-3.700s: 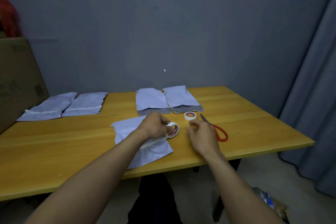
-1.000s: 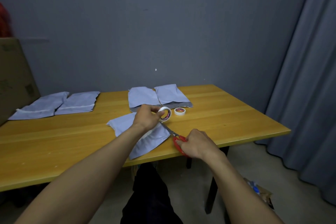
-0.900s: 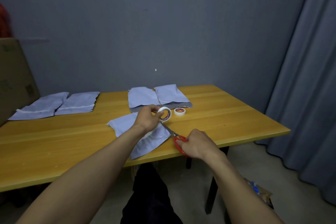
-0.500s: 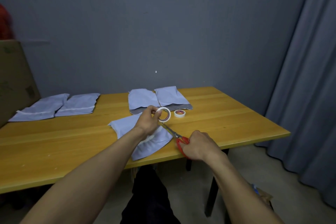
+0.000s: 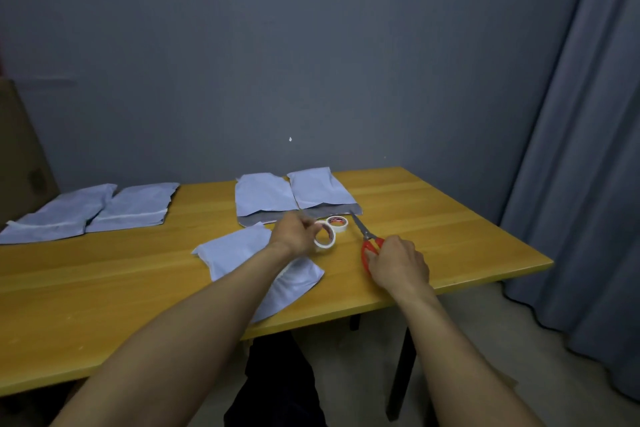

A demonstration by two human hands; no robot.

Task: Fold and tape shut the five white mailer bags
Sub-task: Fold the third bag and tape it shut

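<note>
Head: tape roll (image 5: 326, 246) in left hand (image 5: 294, 235)

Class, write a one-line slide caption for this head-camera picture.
Left hand holds a tape roll beside a white mailer bag while the right hand grips red scissors at a wooden table.

You're working on a smooth, faintly glossy wooden table (image 5: 433, 218); the mailer bags (image 5: 237, 250) and tape roll (image 5: 325, 241) are looking matt, the scissors (image 5: 364, 236) showing metal blades and red plastic handles.

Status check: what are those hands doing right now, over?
Left hand grips tape roll. Right hand holds red scissors. Nearest mailer bag under left forearm. Nothing blocking.
</note>
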